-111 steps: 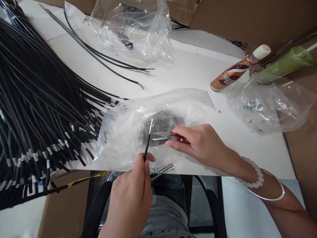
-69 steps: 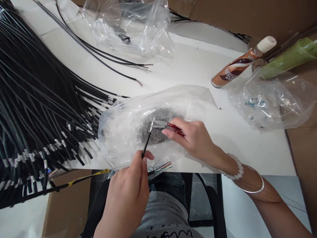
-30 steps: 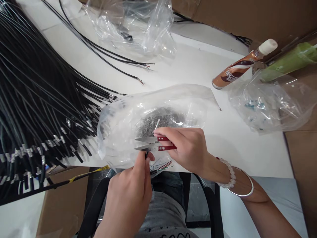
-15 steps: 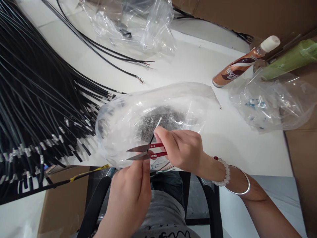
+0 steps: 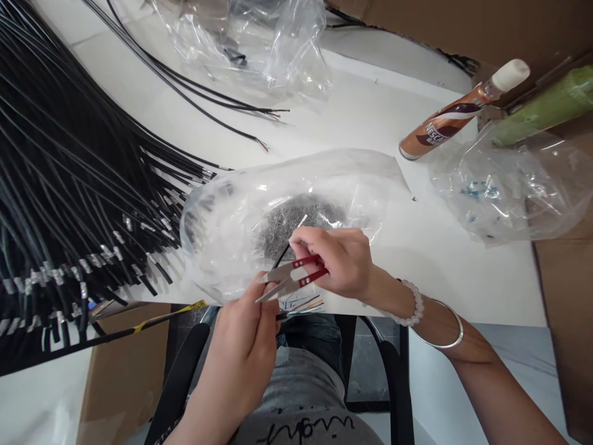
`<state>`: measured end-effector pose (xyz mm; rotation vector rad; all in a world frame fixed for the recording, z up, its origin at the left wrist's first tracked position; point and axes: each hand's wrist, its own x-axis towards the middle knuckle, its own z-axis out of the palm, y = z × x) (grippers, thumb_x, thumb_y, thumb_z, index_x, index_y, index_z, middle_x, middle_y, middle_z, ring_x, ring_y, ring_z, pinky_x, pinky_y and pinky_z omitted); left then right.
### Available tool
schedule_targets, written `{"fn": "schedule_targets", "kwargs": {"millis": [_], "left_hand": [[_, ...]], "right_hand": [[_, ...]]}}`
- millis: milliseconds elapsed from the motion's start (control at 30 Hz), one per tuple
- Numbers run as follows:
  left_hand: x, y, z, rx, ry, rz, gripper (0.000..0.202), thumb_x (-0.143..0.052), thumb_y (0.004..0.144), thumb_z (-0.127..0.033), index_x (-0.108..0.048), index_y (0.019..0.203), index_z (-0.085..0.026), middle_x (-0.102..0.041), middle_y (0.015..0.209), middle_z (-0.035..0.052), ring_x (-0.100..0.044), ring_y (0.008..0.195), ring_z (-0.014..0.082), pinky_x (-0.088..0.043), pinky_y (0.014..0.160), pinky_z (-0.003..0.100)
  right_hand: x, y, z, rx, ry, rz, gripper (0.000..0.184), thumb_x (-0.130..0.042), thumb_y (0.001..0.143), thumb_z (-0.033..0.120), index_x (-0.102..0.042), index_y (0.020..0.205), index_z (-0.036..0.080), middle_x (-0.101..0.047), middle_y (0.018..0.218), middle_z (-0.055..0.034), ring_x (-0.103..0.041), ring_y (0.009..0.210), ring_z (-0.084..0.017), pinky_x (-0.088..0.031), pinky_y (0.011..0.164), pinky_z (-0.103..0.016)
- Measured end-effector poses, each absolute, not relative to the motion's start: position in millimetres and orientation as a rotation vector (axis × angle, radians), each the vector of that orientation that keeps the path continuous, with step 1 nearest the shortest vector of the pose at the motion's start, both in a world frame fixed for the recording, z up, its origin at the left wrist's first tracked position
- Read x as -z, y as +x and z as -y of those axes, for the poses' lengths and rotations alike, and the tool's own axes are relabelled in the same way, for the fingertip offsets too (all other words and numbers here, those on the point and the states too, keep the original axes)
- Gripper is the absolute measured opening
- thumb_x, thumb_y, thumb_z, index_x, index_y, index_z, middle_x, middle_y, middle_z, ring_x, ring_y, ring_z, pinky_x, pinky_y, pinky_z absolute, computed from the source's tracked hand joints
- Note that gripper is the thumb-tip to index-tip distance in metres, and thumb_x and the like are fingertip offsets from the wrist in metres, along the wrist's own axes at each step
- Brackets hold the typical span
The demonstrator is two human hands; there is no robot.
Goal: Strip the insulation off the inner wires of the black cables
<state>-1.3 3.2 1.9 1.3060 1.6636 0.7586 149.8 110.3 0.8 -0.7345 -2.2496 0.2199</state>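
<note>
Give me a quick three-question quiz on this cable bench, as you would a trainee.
1. True or false: the right hand holds the red-handled snips.
2. What does the left hand pinch? A) a black cable B) a bottle C) a bracelet
3. On which side of the person does the big cable bundle lie, left or right?
Key: 1 true; 2 A; 3 left.
</note>
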Motion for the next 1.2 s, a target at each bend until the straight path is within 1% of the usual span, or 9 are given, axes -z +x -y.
{"fn": "schedule_targets", "kwargs": {"millis": [100, 200, 333, 400, 467, 567, 733, 867, 1200], "left_hand": [[-3, -1, -4, -0.716, 1.249, -1.698, 0.037, -0.033, 0.095, -0.043, -0.055, 0.104, -0.014, -0.051, 0.063, 0.0008, -0.046, 0.058, 0.0125, -0.042, 0.054, 0.024], [-8, -1, -8, -0.684, 1.197, -1.651, 0.040, -0.028, 0.097, -0.047, -0.053, 0.106, -0.017, -0.044, 0.060, -0.0016, -0.042, 0.056, 0.0113, -0.038, 0.052, 0.023], [-12, -3, -10, -0.707, 1.128, -1.611, 0.039, -0.027, 0.096, -0.052, -0.051, 0.102, -0.021, -0.035, 0.058, -0.0035, -0.036, 0.053, 0.0106, -0.033, 0.050, 0.023], [-12, -4, -10, -0.727, 1.111, -1.587, 0.039, -0.028, 0.096, -0.053, -0.050, 0.102, -0.022, -0.033, 0.057, -0.0038, -0.034, 0.052, 0.0104, -0.032, 0.049, 0.022], [-12, -4, -8, -0.750, 1.074, -1.553, 0.037, -0.030, 0.096, -0.052, -0.049, 0.102, -0.022, -0.031, 0.057, -0.0041, -0.033, 0.052, 0.0099, -0.031, 0.048, 0.021], [-13, -4, -7, -0.803, 0.998, -1.490, 0.034, -0.034, 0.095, -0.051, -0.051, 0.098, -0.021, -0.031, 0.060, -0.0033, -0.033, 0.054, 0.0090, -0.033, 0.048, 0.017], [-17, -3, -6, -0.859, 0.932, -1.441, 0.029, -0.040, 0.094, -0.046, -0.055, 0.093, -0.021, -0.035, 0.065, -0.0017, -0.035, 0.057, 0.0086, -0.036, 0.050, 0.014], [-20, -3, -7, -0.859, 0.869, -1.401, 0.024, -0.041, 0.094, -0.042, -0.056, 0.092, -0.023, -0.030, 0.063, -0.0022, -0.031, 0.055, 0.0092, -0.033, 0.050, 0.014], [-30, 6, -15, -0.873, 0.580, -1.422, 0.023, -0.049, 0.090, -0.036, -0.059, 0.084, -0.016, -0.033, 0.066, -0.0016, -0.027, 0.058, 0.0071, -0.026, 0.051, 0.013]], "right_hand": [[-4, 153, -112, -0.433, -0.709, 2.244, 0.015, -0.041, 0.077, 0.007, -0.052, 0.084, 0.016, -0.050, 0.055, 0.0087, -0.038, 0.046, -0.002, -0.033, 0.046, -0.014], [-12, 161, -110, -0.686, -0.688, 2.161, 0.030, -0.040, 0.068, 0.002, -0.052, 0.093, 0.014, -0.057, 0.066, 0.0076, -0.043, 0.050, 0.000, -0.037, 0.049, -0.010], [-17, 174, -103, -0.555, -0.835, 2.107, 0.032, -0.050, 0.070, -0.002, -0.054, 0.096, 0.015, -0.062, 0.072, 0.0086, -0.046, 0.052, 0.001, -0.039, 0.054, -0.009], [-16, 179, -100, -0.467, -0.918, 2.117, 0.026, -0.058, 0.073, 0.004, -0.056, 0.096, 0.016, -0.062, 0.069, 0.0087, -0.048, 0.050, 0.000, -0.039, 0.052, -0.010], [-15, 182, -99, -0.426, -0.988, 2.144, 0.022, -0.065, 0.077, 0.018, -0.057, 0.097, 0.014, -0.063, 0.070, 0.0066, -0.052, 0.054, -0.002, -0.042, 0.053, -0.012], [-14, 183, -98, -0.356, -1.006, 2.240, 0.031, -0.061, 0.082, 0.037, -0.058, 0.098, 0.011, -0.064, 0.076, 0.0020, -0.058, 0.064, -0.005, -0.044, 0.057, -0.017], [-11, 180, -98, -0.167, -0.980, 2.320, 0.028, -0.053, 0.091, 0.039, -0.057, 0.087, 0.011, -0.058, 0.065, 0.0032, -0.049, 0.054, -0.005, -0.035, 0.049, -0.020], [-9, 176, -99, -0.210, -0.963, 2.314, 0.031, -0.054, 0.091, 0.040, -0.058, 0.085, 0.010, -0.054, 0.061, 0.0041, -0.044, 0.051, -0.003, -0.030, 0.047, -0.018], [-8, 172, -104, -0.794, -1.137, 2.241, 0.033, -0.053, 0.090, 0.041, -0.058, 0.078, 0.011, -0.051, 0.059, 0.0040, -0.038, 0.050, -0.002, -0.030, 0.050, -0.015]]}}
